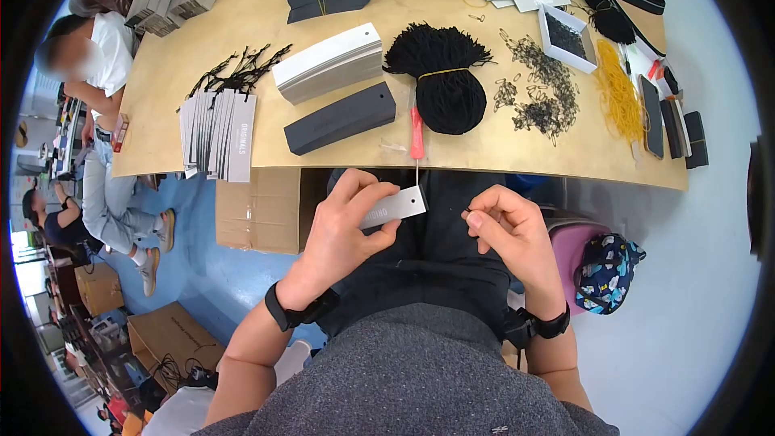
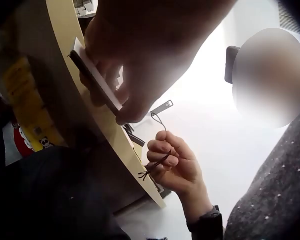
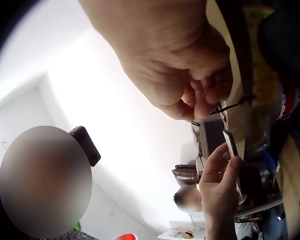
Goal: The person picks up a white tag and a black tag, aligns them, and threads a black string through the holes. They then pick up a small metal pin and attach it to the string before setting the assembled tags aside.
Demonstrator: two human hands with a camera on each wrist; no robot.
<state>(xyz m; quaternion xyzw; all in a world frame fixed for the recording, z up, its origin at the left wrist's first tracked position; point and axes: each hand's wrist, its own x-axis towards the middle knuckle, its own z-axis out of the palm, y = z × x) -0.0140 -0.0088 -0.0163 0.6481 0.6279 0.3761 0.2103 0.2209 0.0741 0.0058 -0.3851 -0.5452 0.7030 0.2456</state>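
Observation:
In the head view my left hand pinches grey tags marked with lettering, the holed end pointing right. To its right, my right hand pinches a thin dark cord, with curled fingers. The left wrist view shows the cord's loop above the right fingertips and its loose ends below that hand. Cord and tags are apart. From the right wrist, the tags appear edge-on in the left hand. A red-handled tool lies at the table edge, its metal shaft pointing towards the tags.
On the table are corded tags, a light tag stack, a dark stack, a black cord bundle, scattered small clips, a white box and yellow strands. A seated person is at the left.

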